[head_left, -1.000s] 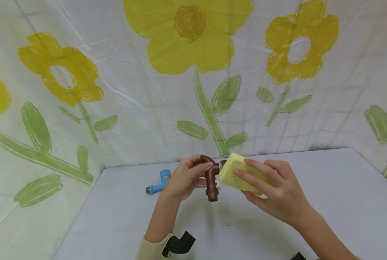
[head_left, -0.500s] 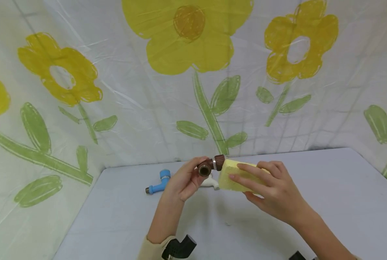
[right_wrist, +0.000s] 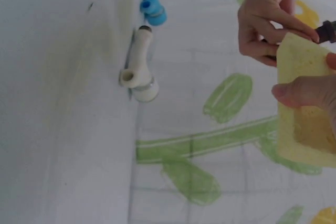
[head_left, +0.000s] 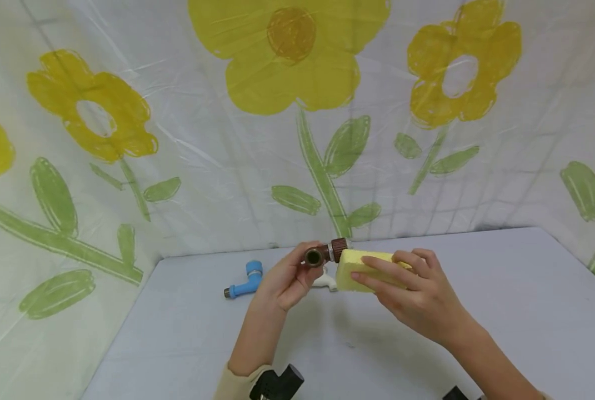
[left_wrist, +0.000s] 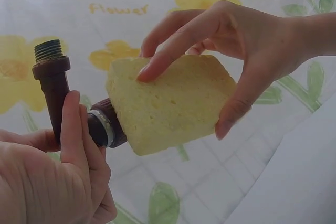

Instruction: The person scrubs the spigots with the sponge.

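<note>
A brown faucet (head_left: 324, 254) with a ribbed knob and a threaded end (left_wrist: 48, 51) is gripped by my left hand (head_left: 286, 278), its round spout opening turned toward the head camera. My right hand (head_left: 417, 289) holds a yellow sponge (head_left: 364, 270) between thumb and fingers. In the left wrist view the sponge (left_wrist: 173, 103) sits against the faucet's knob (left_wrist: 111, 121) and hides part of it. The right wrist view shows the stained underside of the sponge (right_wrist: 312, 124), the thumb pressed on it.
A blue faucet (head_left: 245, 280) lies on the white table (head_left: 177, 333) left of the hands. Behind them is a white faucet (head_left: 326, 281), partly hidden in the head view and whole in the right wrist view. A flower-printed curtain (head_left: 217, 166) hangs at the table's back edge.
My left hand has rolled the brown faucet so its spout opening faces the head camera rather than its threaded end pointing down. The sponge has tilted flatter and dropped slightly beside the knob.
</note>
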`<state>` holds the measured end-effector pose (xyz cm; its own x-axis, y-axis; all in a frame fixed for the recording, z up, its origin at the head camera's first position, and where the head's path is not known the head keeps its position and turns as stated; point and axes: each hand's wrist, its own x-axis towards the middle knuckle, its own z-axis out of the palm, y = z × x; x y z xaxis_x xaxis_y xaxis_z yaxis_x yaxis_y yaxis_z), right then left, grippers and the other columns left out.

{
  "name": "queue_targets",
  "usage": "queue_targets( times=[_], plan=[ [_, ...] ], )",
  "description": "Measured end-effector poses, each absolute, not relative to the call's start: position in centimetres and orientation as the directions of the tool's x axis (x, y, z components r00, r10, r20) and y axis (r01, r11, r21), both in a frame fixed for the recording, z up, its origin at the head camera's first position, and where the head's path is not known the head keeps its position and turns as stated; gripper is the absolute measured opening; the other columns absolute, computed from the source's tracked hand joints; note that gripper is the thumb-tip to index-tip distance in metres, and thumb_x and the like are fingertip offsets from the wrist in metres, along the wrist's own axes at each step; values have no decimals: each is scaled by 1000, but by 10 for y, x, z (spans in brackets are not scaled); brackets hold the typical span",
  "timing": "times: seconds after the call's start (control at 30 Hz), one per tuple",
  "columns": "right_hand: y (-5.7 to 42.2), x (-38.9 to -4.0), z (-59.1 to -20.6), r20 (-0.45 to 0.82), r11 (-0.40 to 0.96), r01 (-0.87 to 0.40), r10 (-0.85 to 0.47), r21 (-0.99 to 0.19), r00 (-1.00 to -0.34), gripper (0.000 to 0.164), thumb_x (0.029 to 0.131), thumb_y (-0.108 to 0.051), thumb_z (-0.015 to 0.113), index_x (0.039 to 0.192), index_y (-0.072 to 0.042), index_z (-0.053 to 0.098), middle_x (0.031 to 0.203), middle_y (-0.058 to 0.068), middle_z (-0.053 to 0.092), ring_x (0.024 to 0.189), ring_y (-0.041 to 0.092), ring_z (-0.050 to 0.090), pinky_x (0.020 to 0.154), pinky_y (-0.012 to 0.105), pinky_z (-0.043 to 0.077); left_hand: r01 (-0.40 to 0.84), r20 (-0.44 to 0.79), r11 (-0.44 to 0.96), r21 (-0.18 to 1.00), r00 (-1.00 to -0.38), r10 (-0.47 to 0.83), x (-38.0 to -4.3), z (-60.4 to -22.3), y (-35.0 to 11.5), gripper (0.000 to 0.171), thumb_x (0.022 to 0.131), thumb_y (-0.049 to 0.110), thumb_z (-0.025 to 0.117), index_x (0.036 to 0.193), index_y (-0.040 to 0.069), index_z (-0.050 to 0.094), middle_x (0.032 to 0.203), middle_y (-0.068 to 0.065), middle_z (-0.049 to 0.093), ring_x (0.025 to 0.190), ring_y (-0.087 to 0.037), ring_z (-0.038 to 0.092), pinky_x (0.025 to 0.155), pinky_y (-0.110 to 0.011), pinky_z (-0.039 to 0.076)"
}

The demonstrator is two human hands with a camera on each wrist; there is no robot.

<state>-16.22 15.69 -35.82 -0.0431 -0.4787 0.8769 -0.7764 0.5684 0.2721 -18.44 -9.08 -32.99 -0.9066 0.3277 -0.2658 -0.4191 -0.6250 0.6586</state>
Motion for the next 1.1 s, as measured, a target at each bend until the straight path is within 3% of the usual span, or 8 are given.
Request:
queue_targets(
  times=[0.2, 0.33, 0.63, 0.77, 0.83, 1.0, 1.1],
  plan=[
    [157, -162, -358, 892, 578, -766, -453, 280, -15, 31, 108, -18, 53, 111, -24, 83, 114, 2, 78, 89, 28, 55, 75, 45, 37, -469, -279, -616, 633, -881, 383, -185, -329, -90, 21, 111, 5, 45, 99, 2, 63, 98, -11, 62, 68, -6, 66, 61, -11, 56],
    [159, -163, -358, 887, 556, -795, -460, 244, -49, 33, 108, -20, 50, 110, -23, 83, 116, 2, 77, 91, 28, 55, 76, 45, 37, -452, -272, -620, 642, -890, 367, -185, -329, -93, 24, 110, 6, 46, 98, 2, 66, 100, -10, 61, 67, -6, 65, 61, -12, 56],
    [164, -160, -355, 905, 474, -880, -360, -32, -227, 37, 104, -40, 60, 119, -12, 79, 126, 20, 68, 106, 38, 55, 102, 30, 35, -459, -278, -562, 688, -882, 380, -188, -337, -95, 13, 110, 9, 49, 119, 2, 54, 111, -9, 61, 80, -9, 71, 72, -14, 60],
    [163, -157, -354, 900, 452, -884, -327, -121, -290, 47, 102, -48, 64, 122, -7, 77, 131, 24, 64, 116, 34, 55, 96, 25, 40, -424, -262, -448, 787, -887, 380, -189, -343, -90, 17, 109, 9, 53, 118, -1, 62, 105, -6, 68, 82, -9, 71, 73, -18, 62],
    [161, -155, -353, 895, 450, -880, -315, -152, -316, 52, 101, -50, 64, 125, -6, 75, 132, 25, 63, 119, 30, 54, 89, 23, 41, -392, -236, -383, 837, -889, 393, -188, -345, -87, 24, 108, 9, 54, 125, -6, 64, 104, -5, 70, 82, -10, 72, 74, -20, 62],
    [162, -149, -350, 861, 463, -849, -291, -255, -417, 60, 103, -54, 60, 135, -4, 70, 136, 23, 60, 120, 24, 54, 86, 21, 43, -321, -169, -269, 908, -869, 466, -187, -347, -81, 41, 110, 7, 52, 146, -13, 52, 110, -5, 72, 85, -14, 73, 79, -26, 64],
    [165, -146, -349, 801, 465, -810, -293, -357, -521, 51, 102, -36, 69, 143, -7, 64, 139, 18, 59, 122, 19, 54, 89, 19, 46, -281, -132, -243, 928, -860, 493, -187, -347, -82, 42, 111, 7, 51, 149, -11, 50, 109, -3, 72, 84, -16, 73, 80, -29, 64]
  ],
)
